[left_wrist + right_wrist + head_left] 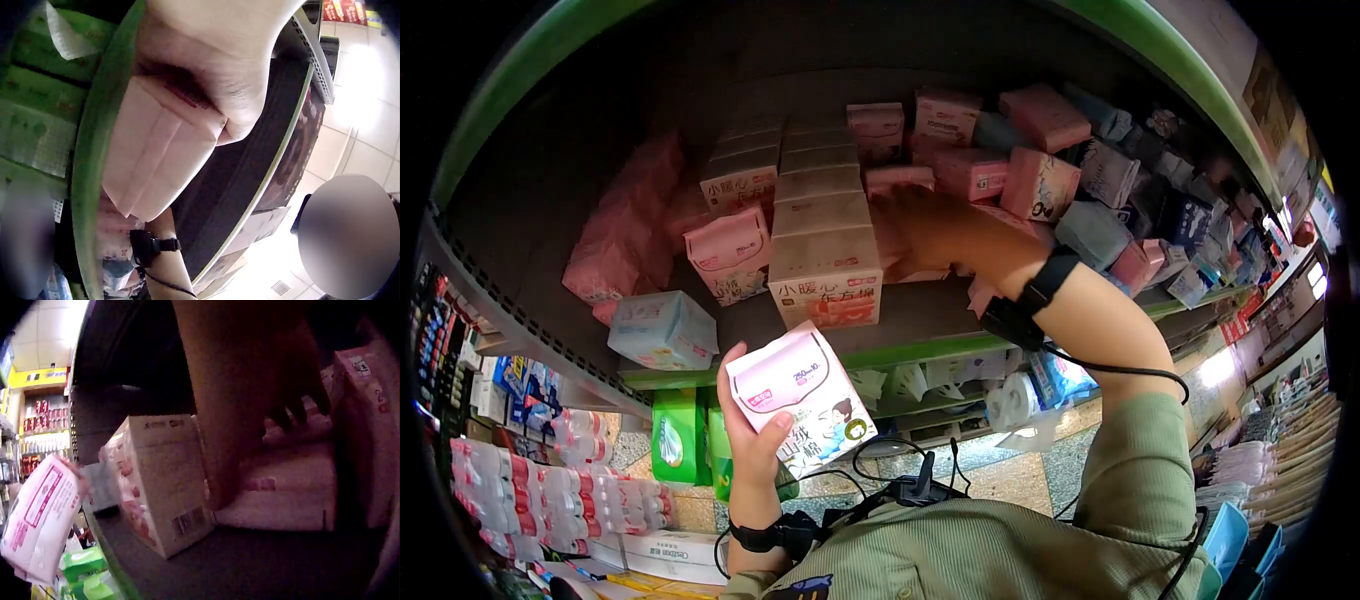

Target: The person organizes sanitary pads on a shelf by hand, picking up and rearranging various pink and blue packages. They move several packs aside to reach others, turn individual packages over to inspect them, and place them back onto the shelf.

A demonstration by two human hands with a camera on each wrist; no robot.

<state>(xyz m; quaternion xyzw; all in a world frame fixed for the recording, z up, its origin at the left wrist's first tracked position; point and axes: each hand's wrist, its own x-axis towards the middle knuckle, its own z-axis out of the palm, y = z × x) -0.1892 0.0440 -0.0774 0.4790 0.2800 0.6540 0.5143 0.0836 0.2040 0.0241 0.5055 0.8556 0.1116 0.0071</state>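
A pink-and-white tissue pack (800, 395) is gripped by my left hand (755, 440), thumb on its printed front, in front of the shelf edge. The left wrist view shows the hand (206, 69) over the end of this pack (156, 150). My right hand (925, 230) reaches into the shelf beside a row of beige packs (825, 260). In the right wrist view the right hand (262, 400) has its fingers spread over pink packs, the thumb against the end of one pink pack (281, 494); whether the fingertips touch anything is unclear.
Pink packs (625, 230) line the shelf's left side; a pale blue pack (663, 330) sits near its green front edge (730, 372). Jumbled packs (1100, 235) fill the right. Below stand green packages (680, 435) and bottle packs (550, 490).
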